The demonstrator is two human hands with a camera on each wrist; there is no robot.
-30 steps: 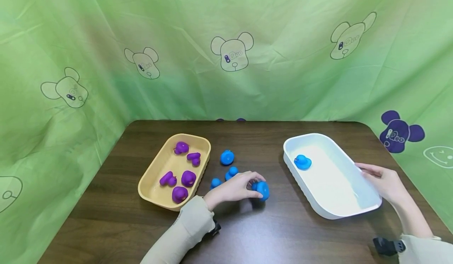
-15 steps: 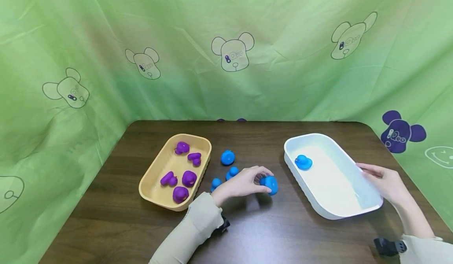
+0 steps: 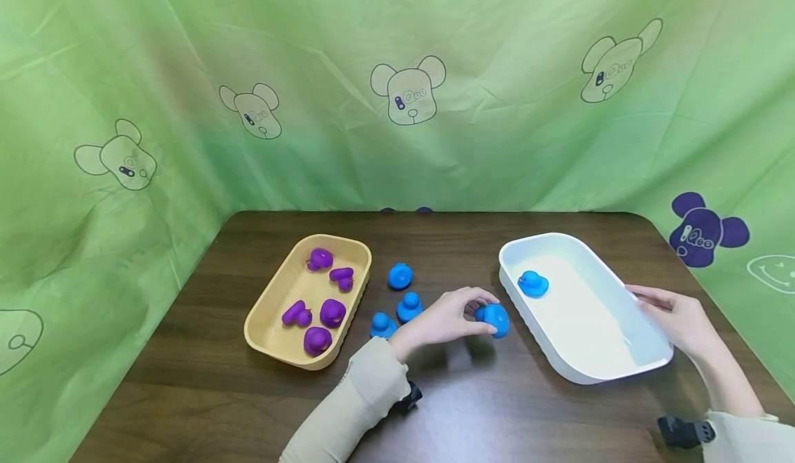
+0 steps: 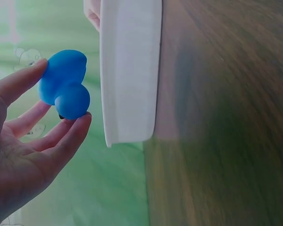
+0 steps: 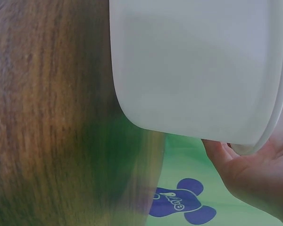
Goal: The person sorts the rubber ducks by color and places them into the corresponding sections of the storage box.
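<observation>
My left hand (image 3: 448, 317) pinches a blue rubber duck (image 3: 497, 319) between thumb and fingertips, just above the table and left of the white tray (image 3: 584, 379). In the left wrist view the duck (image 4: 63, 77) hangs tilted, its round head toward the fingertips. My right hand (image 3: 677, 321) holds the tray's outer right side at the rim; in the right wrist view part of that hand (image 5: 254, 172) is hidden behind the tray wall. Inside the tray, near its left wall, sits another blue duck (image 3: 533, 284).
A yellow tray (image 3: 282, 357) at left holds several purple ducks (image 3: 318, 341). Between the trays stand three blue ducks: one at the back (image 3: 400, 276), a middle one (image 3: 410, 307) and a front one (image 3: 382, 326). A green curtain (image 3: 310, 166) hangs behind the table.
My left hand has carried the blue duck rightward, closer to the white tray, uncovering more of the two nearer ducks on the table. The right hand has stayed at the tray's side.
</observation>
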